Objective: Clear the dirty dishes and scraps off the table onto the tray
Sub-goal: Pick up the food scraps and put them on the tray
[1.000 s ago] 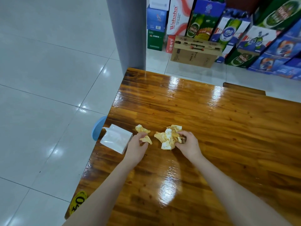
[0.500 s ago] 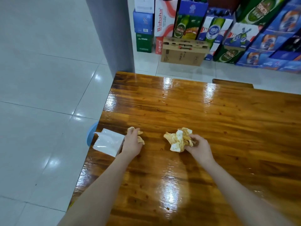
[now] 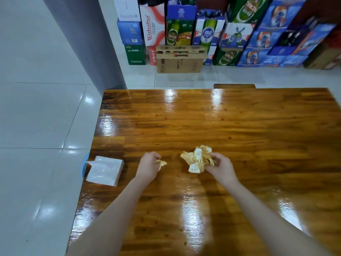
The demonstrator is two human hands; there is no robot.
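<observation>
Both hands were down on the glossy wooden counter (image 3: 230, 122), toward its left edge and about halfway between the near and far edges. The left hand (image 3: 147, 168) was curled into a loose fist, pinching a small stained scrap of napkin (image 3: 162, 163) whose tip stuck out on the hand's right side. The right hand (image 3: 220, 168) had its fingers closed around one end of a larger crumpled wad of soiled napkins (image 3: 196, 160). The rest of the wad spilled out leftward and slightly toward the far edge, resting on the wood.

The two scraps therefore lay between the hands, each pointing at the other, with a short stretch of bare counter separating them. The scrap in the left hand was the nearer of the two to the wad's free end, so bunching them together would probably mean a short move to the right for that hand.

No tray appeared in view, so which way the scraps had to be carried could not be told. A white tissue pack (image 3: 105, 170) lay just beside the left hand at the counter's left edge, apart from the fist. A blue stool (image 3: 85, 163) showed beyond that edge.
</observation>
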